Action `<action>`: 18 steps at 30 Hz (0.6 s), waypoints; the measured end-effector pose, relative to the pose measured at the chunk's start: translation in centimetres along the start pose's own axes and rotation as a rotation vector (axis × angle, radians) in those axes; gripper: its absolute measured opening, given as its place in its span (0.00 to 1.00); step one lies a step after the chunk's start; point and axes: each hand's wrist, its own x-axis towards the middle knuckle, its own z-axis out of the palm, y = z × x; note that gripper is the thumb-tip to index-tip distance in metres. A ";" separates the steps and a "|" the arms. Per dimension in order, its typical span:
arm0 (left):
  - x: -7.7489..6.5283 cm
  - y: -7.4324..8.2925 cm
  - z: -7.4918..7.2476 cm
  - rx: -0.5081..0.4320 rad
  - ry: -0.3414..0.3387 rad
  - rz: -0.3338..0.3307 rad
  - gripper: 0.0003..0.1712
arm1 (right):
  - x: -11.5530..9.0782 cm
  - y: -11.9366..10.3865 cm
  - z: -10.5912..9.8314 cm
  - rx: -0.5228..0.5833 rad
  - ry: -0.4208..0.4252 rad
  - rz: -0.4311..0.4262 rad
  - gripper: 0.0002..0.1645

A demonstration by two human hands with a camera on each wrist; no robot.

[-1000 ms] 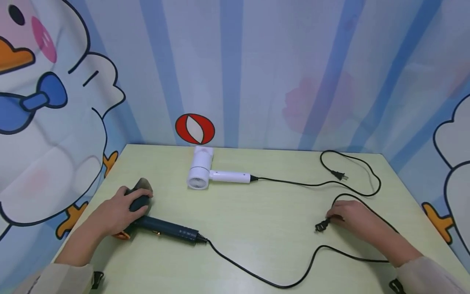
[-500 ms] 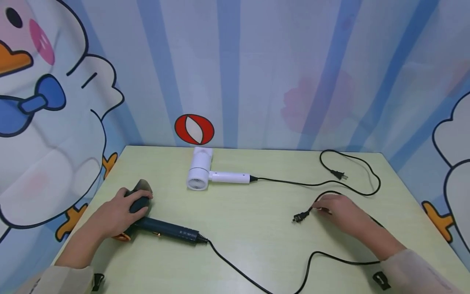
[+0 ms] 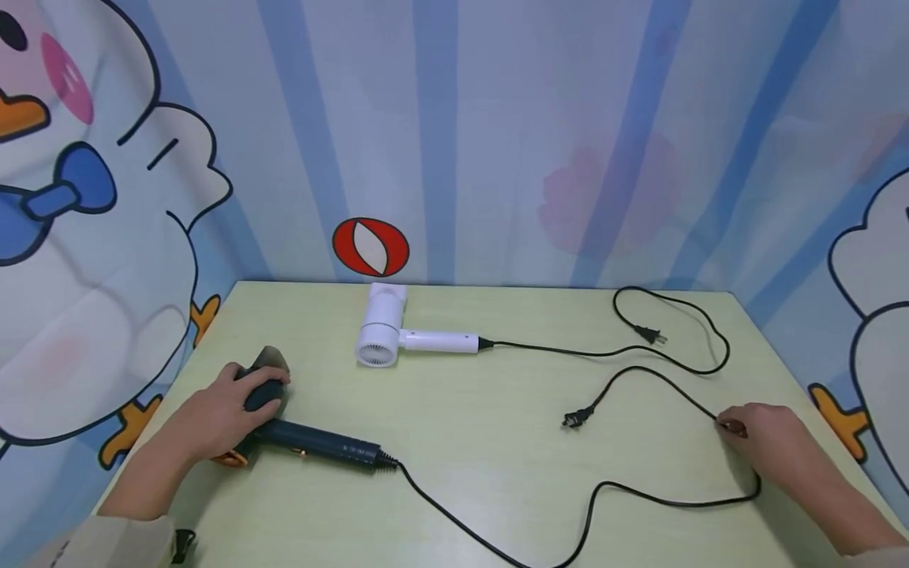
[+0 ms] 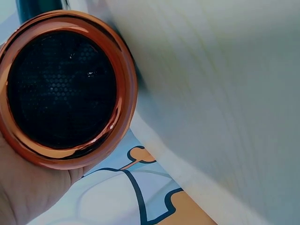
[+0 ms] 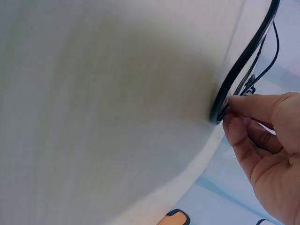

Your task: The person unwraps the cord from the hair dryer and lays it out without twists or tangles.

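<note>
My left hand grips the barrel of a dark blue hair dryer lying at the left of the table. Its handle points right. In the left wrist view, the dryer's copper-coloured ring surrounds a dark mesh intake, with part of the hand below it. Over at the table's right side, my right hand pinches the dryer's black cord between thumb and fingers, as the right wrist view also shows. The cord's plug rests on the table, left of that hand.
A white hair dryer lies near the back of the table. Its black cord runs right and loops round to a plug. A cartoon-printed backdrop stands behind and at both sides.
My right hand first carries the plug end leftward. It then leaves the plug on the table and shifts right, to a farther stretch of cord. The left hand stays on the dryer.
</note>
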 end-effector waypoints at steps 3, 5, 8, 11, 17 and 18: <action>0.1 0.0 -0.1 -0.003 -0.008 -0.002 0.26 | -0.4 1.0 0.2 0.007 0.020 -0.003 0.08; 0.2 -0.1 -0.1 -0.007 -0.010 -0.003 0.26 | -0.6 1.5 0.2 0.000 0.024 -0.002 0.09; 0.3 -0.2 0.0 -0.011 -0.011 -0.001 0.26 | -0.8 2.4 0.3 -0.025 0.006 -0.001 0.09; 0.5 -0.5 -0.1 -0.008 -0.005 0.005 0.27 | -0.9 3.3 0.5 -0.045 -0.019 0.024 0.09; 1.2 -1.4 -0.4 0.001 0.004 -0.001 0.27 | -1.3 5.8 1.0 -0.051 -0.011 0.072 0.09; 1.3 -1.6 -0.5 0.003 0.004 -0.005 0.27 | -1.4 6.2 1.1 -0.041 -0.009 0.083 0.10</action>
